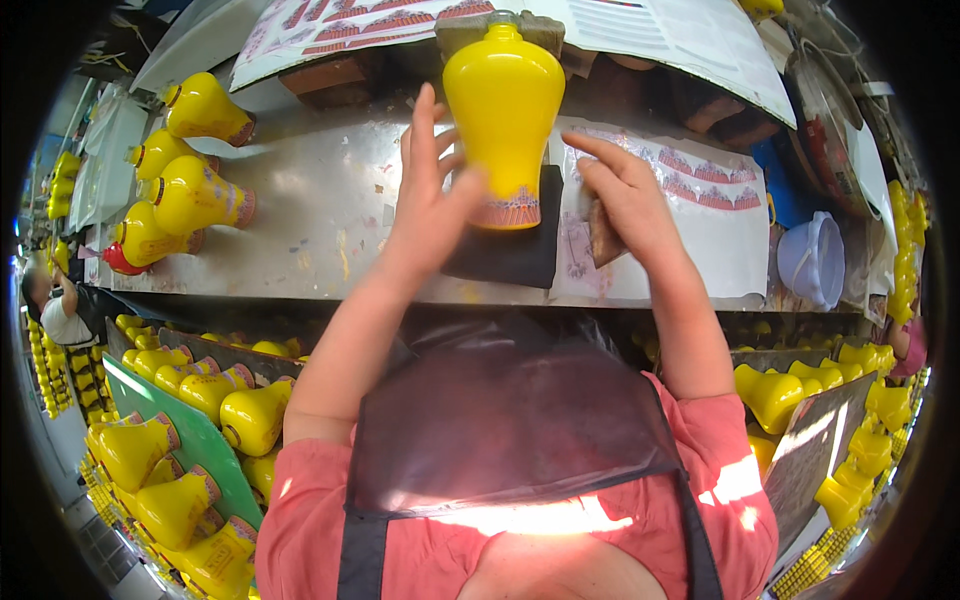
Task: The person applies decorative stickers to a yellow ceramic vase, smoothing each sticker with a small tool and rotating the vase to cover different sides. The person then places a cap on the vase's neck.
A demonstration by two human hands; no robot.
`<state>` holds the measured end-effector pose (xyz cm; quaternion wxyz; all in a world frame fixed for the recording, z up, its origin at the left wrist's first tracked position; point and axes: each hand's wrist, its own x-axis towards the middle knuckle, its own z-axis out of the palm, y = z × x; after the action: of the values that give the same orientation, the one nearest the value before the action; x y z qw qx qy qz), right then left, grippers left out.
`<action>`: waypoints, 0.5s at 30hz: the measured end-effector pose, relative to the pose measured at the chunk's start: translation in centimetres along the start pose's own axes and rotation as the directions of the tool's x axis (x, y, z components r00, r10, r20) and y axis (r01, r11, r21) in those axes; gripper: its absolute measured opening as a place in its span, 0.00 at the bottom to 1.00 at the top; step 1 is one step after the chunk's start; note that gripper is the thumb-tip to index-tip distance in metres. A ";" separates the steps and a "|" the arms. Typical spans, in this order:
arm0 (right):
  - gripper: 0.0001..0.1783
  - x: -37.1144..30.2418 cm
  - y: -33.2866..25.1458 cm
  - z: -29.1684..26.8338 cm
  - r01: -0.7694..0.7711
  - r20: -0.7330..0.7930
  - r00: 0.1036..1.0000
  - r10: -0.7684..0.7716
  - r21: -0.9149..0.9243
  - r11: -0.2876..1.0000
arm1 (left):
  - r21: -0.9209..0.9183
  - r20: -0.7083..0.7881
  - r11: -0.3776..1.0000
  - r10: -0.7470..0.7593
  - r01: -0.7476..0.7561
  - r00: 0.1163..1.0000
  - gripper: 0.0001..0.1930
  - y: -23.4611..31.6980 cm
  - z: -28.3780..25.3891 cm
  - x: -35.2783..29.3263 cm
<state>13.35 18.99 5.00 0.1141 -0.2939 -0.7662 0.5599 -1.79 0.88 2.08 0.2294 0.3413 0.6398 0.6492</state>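
A glossy yellow vase lies in front of me, its neck on a brownish block and its base over a black cloth. A pink and blue patterned band rings the foot. My left hand is open beside the vase's left side, fingers spread; its blurred thumb is near the patterned band, and whether it touches I cannot tell. My right hand is to the right of the vase, index finger extended toward it and the other fingers curled round a small brown flat piece.
Several yellow vases lie at the table's left. Printed decal sheets lie at the right and across the back. A pale lilac bucket stands far right. More vases fill racks by a green board and a grey board.
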 end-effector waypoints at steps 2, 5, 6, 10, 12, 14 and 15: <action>0.19 -1.0 1.6 -1.6 -0.010 0.012 1.000 0.014 -0.246 0.969 | -0.191 0.056 0.978 -0.078 0.087 0.995 0.51 0.2 0.4 1.2; 0.18 -4.3 4.5 -1.9 0.321 0.144 0.941 -0.306 -0.663 0.676 | -0.089 0.065 0.992 -0.080 0.086 0.995 0.49 0.4 1.5 2.0; 0.19 -5.8 5.4 -1.8 0.402 0.213 0.909 -0.358 -0.676 0.617 | -0.132 0.063 0.986 -0.091 0.099 0.994 0.49 0.5 1.8 1.9; 0.21 -10.8 7.1 -1.5 0.422 0.327 0.904 -0.275 -0.784 0.456 | -0.222 0.022 0.970 -0.095 0.097 0.995 0.53 0.3 2.1 1.9; 0.24 -12.2 7.0 -1.7 0.389 0.296 0.917 -0.269 -0.815 0.430 | -0.204 0.000 0.975 -0.094 0.092 0.996 0.54 0.0 2.1 2.0; 0.28 -12.7 6.5 -1.9 0.350 0.249 0.929 -0.272 -0.827 0.441 | -0.207 0.005 0.974 -0.090 0.090 0.996 0.54 -0.1 2.1 2.1; 0.30 -12.7 6.4 -1.8 0.350 0.251 0.930 -0.268 -0.827 0.441 | -0.208 0.008 0.974 -0.089 0.089 0.996 0.54 -0.1 2.1 2.1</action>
<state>26.54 14.36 1.71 0.0211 -0.1430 -0.9858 0.0856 -1.66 3.80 2.17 0.2921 0.2859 0.5832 0.7020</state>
